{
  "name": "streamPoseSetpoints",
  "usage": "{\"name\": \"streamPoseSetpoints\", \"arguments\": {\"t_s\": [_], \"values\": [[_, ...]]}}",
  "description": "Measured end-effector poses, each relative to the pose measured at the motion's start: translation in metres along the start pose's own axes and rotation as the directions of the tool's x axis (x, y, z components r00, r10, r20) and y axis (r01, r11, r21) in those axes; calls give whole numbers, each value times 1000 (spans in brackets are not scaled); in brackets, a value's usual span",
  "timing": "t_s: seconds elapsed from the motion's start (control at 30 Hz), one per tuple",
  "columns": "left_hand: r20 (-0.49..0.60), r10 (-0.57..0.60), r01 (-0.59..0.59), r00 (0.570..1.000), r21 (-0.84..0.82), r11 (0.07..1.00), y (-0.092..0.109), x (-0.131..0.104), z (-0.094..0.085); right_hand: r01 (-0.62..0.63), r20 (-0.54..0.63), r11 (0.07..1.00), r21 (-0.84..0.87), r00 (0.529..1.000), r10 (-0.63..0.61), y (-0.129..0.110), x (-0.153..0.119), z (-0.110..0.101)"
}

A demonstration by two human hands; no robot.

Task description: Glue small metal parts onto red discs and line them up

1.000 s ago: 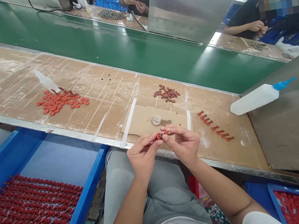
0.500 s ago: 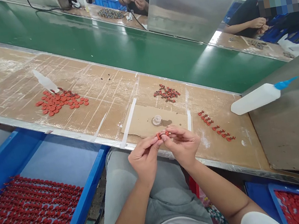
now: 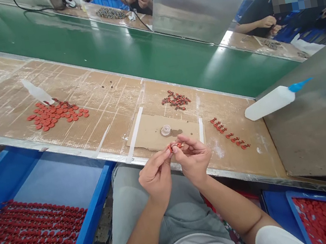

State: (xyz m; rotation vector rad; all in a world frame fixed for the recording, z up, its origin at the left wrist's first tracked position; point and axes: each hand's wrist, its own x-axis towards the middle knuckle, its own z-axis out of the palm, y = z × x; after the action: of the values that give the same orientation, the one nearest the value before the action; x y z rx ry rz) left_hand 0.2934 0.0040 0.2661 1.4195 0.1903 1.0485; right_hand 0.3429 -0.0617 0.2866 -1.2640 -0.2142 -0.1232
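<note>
Over the table's front edge, my left hand [image 3: 156, 174] and my right hand [image 3: 194, 159] meet with fingertips closed. Between them is a small red-and-dark piece [image 3: 177, 145], gripped from both sides. A round red disc [image 3: 170, 150] at its left end is in my left fingers; whether the disc is fixed to it I cannot tell. Just beyond the hands, a small clear cup [image 3: 166, 130] stands on a cardboard sheet [image 3: 148, 130], beside a dark wet patch. Behind it lies a pile of small red-and-dark pieces [image 3: 176, 100]. To the right, several disc-based pieces [image 3: 230, 135] form a slanting row.
Loose red discs [image 3: 52, 115] and a white bottle [image 3: 37, 92] are on the left. A blue-tipped bottle [image 3: 269, 103] leans at right. A blue tray [image 3: 99, 191] holds rows of red pieces; another tray [image 3: 294, 208] holds red parts. Co-workers sit beyond the green belt [image 3: 127, 57].
The view has shifted slightly, so the table's contents sit a little further left. Both hands keep the same grip on the small piece.
</note>
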Motion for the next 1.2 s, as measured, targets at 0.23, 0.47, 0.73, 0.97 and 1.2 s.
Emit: {"name": "streamPoseSetpoints", "arguments": {"t_s": [0.23, 0.47, 0.73, 0.97, 1.2], "values": [[23, 19, -19, 1000, 3, 1000, 3, 2, 1, 29, -16, 993, -117, 999, -31, 0, -3, -8], [12, -77, 78, 997, -32, 996, 4, -2, 3, 191, 14, 964, -186, 981, -192, -3, -3, -10], [59, -134, 137, 989, -43, 990, 5, -2, 0, 323, 84, 928, -188, 946, -312, -4, 0, -14], [52, -165, 170, 985, -122, 978, 8, -1, 2, 418, 130, 880, -225, 908, -398, -3, 2, -19], [25, -268, 268, 963, -178, 947, 8, 0, 2, 381, 183, 899, -215, 920, -346, -6, 7, -21]]}}
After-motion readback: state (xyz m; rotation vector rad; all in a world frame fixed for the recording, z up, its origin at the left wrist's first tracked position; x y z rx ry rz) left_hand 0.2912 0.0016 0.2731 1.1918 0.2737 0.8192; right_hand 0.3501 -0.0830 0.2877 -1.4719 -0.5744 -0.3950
